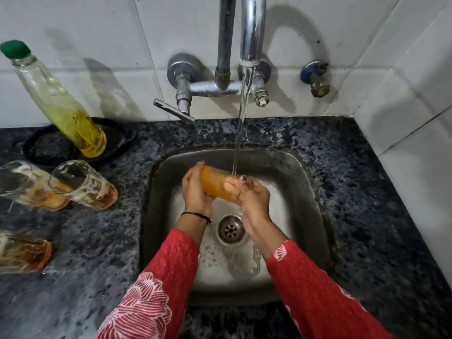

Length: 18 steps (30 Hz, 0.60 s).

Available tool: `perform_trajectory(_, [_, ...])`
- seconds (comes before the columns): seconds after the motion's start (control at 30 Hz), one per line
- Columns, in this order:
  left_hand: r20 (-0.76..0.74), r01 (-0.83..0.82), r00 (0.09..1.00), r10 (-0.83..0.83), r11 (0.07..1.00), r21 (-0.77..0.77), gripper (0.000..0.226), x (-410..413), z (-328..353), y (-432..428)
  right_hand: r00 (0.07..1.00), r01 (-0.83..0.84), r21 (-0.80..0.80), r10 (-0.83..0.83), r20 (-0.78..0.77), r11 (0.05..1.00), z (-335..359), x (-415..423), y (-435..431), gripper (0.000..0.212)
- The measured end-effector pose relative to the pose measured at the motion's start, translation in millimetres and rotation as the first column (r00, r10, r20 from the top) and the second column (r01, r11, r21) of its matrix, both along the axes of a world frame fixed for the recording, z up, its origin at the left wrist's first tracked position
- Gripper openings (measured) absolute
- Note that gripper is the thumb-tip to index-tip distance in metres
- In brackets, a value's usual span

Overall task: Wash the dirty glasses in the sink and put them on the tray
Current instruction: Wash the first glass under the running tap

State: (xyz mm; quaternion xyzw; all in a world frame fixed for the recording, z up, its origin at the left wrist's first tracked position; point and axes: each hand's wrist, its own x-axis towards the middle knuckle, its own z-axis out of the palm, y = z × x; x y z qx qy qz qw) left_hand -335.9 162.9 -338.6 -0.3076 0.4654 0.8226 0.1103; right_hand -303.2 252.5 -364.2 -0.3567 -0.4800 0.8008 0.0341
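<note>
Over the steel sink (305, 192), both hands hold one amber glass (216, 183) on its side. Its long axis runs from upper left to lower right, roughly level; one end points toward the left rear of the basin and the other toward the right hand. Which end is the mouth cannot be told, since the fingers cover both.

The left hand (195, 189) cups the glass from the left and below, fingers curled over its far end. The right hand (252, 196) wraps the near right end, thumb laid across the top. A stream of water (241, 123) falls from the tap (252, 33) and lands on the glass just beside the right hand's fingers. The drain (231, 228) lies below the wrists, with suds around it.

On the dark speckled worktop (354, 192) to the left of the sink stand three more soiled glasses: one nearest the basin (83, 184), one touching it on its left (29, 187), and a blurred one (23, 252) at the lower left edge. Behind them a bottle (56, 99) of yellow liquid with a green cap stands on a black tray (49, 148).
</note>
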Motion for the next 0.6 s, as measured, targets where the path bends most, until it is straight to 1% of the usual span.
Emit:
perform_trajectory(0.03, [-0.035,-0.039,0.999,0.037,0.998,-0.048,0.016,-2.6,-3.8,-1.6,0.999,-0.005,-0.096,0.009,0.049,0.995,1.3,-1.0,-0.9,0.012])
perform_trajectory(0.07, [-0.063,-0.029,0.998,0.023,0.994,-0.101,0.026,-4.5,-2.6,-2.7,0.995,-0.024,-0.204,0.042,0.085,0.979,-0.3,-2.2,-3.9,0.021])
perform_trajectory(0.1, [-0.108,-0.022,0.994,0.008,0.991,-0.134,0.033,-6.8,-2.6,-3.1,0.993,-0.002,-0.293,0.038,0.116,0.956,-2.2,-1.8,-5.4,0.027])
perform_trajectory(0.13, [-0.149,-0.017,0.989,-0.008,0.987,-0.16,0.036,-7.4,-0.5,-1.6,0.988,0.015,-0.345,0.038,0.148,0.938,-4.3,0.1,-6.0,0.03])
perform_trajectory(0.17, [-0.183,-0.001,0.983,-0.033,0.983,-0.183,0.036,-7.9,0.5,-0.3,0.983,0.029,-0.371,0.04,0.177,0.928,-6.0,0.4,-5.2,0.032])
perform_trajectory(0.23, [-0.239,0.07,0.961,-0.139,0.958,-0.278,0.031,-5.9,4.5,2.5,0.974,0.041,-0.392,0.05,0.22,0.919,-5.7,1.6,-0.4,0.037])
perform_trajectory(0.3, [-0.308,0.168,0.908,-0.283,0.921,-0.351,0.033,-3.3,4.9,6.9,0.964,0.015,-0.396,0.093,0.251,0.918,-5.4,4.2,4.9,0.04])
perform_trajectory(0.37, [-0.357,0.247,0.852,-0.383,0.896,-0.369,0.034,-0.4,4.8,14.1,0.954,0.021,-0.386,0.098,0.285,0.922,-8.4,4.8,13.0,0.038])
perform_trajectory(0.4, [-0.363,0.281,0.835,-0.412,0.888,-0.363,0.031,1.3,8.7,17.6,0.954,0.032,-0.383,0.086,0.287,0.923,-8.4,4.8,17.4,0.037])
perform_trajectory(0.47, [-0.349,0.347,0.83,-0.435,0.893,-0.286,0.02,3.4,14.1,22.0,0.959,0.031,-0.358,0.073,0.273,0.933,-11.5,2.0,26.6,0.035])
perform_trajectory(0.53, [-0.312,0.425,0.837,-0.449,0.893,-0.146,0.019,3.8,13.6,21.7,0.976,-0.003,-0.298,0.069,0.209,0.954,-8.5,-3.2,35.1,0.035])
perform_trajectory(0.57, [-0.29,0.47,0.839,-0.46,0.882,-0.041,0.025,5.1,10.8,19.6,0.983,-0.012,-0.273,0.061,0.173,0.962,-4.1,-7.5,39.0,0.037])
perform_trajectory(0.6, [-0.277,0.519,0.832,-0.481,0.851,0.081,0.033,6.9,7.0,15.0,0.987,-0.006,-0.255,0.046,0.152,0.967,2.3,-12.2,41.9,0.037])
